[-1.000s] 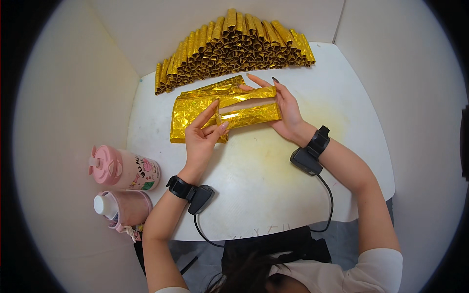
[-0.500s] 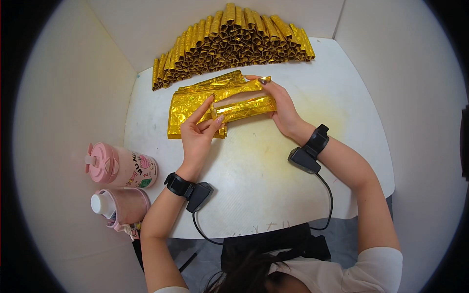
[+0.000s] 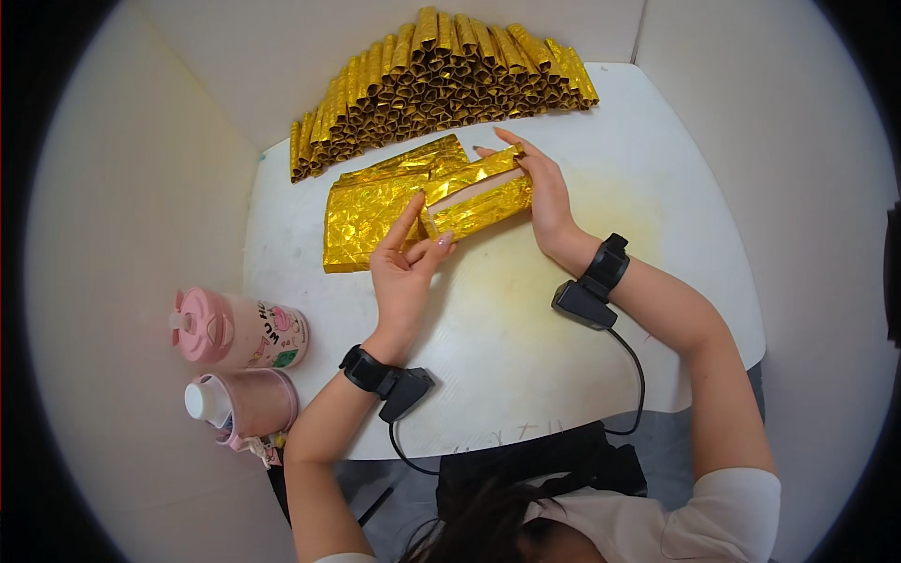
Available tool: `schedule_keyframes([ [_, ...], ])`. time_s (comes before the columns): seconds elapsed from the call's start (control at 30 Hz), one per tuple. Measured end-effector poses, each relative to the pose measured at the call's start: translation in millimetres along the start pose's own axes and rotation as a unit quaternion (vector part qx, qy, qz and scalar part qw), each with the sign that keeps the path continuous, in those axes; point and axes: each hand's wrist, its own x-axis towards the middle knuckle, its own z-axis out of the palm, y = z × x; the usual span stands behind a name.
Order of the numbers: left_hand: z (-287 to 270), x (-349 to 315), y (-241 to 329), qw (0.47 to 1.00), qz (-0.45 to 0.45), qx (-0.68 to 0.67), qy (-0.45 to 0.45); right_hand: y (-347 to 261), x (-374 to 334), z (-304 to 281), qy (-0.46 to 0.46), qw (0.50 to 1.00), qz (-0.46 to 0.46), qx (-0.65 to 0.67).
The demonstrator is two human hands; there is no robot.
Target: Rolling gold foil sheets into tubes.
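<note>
A shiny gold foil paper is held between my two hands, its long edges folded inward so a pale strip of its plain side shows along the middle. My left hand grips the left end with index finger above and thumb below. At the other end, my right hand has its thumb on the foil; some of its fingers are hidden behind the paper. Beneath and to the left lie flat, creased gold foil sheets on the white table.
Many gold foil tubes are stacked in a mound at the back against the wall. To the left stand a pink-lidded cup and a pink holder with a white-capped bottle. Black cabled devices are strapped to both wrists.
The foil's far flap has come down toward the near fold, narrowing the pale gap between them. My left hand has shifted slightly right and lower with its end.
</note>
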Motion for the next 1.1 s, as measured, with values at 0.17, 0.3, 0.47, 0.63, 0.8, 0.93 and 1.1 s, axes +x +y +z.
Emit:
schedule_keyframes([
  [0.17,4,-4,1,1.000,-0.009,0.019,0.006,-1,-3,3,0.092,0.995,0.009,0.038],
  [0.3,2,-1,3,0.997,-0.056,-0.040,0.031,-3,-6,5,0.105,0.994,-0.018,-0.026],
  [0.47,9,-1,-2,0.999,-0.013,-0.014,0.035,2,-5,7,0.170,0.984,-0.053,-0.023],
  [0.63,15,1,-6,0.999,0.019,-0.006,0.048,0,-6,8,0.172,0.981,-0.053,-0.069],
  [0.8,4,8,-2,0.998,-0.026,0.012,0.051,-12,-7,11,0.117,0.990,-0.002,-0.077],
  [0.93,-5,19,-1,0.997,-0.005,-0.032,0.070,-14,-7,14,0.062,0.998,0.016,-0.024],
  [1.1,-17,27,-4,0.995,-0.011,-0.060,0.084,-7,-7,11,0.009,0.999,0.013,-0.035],
])
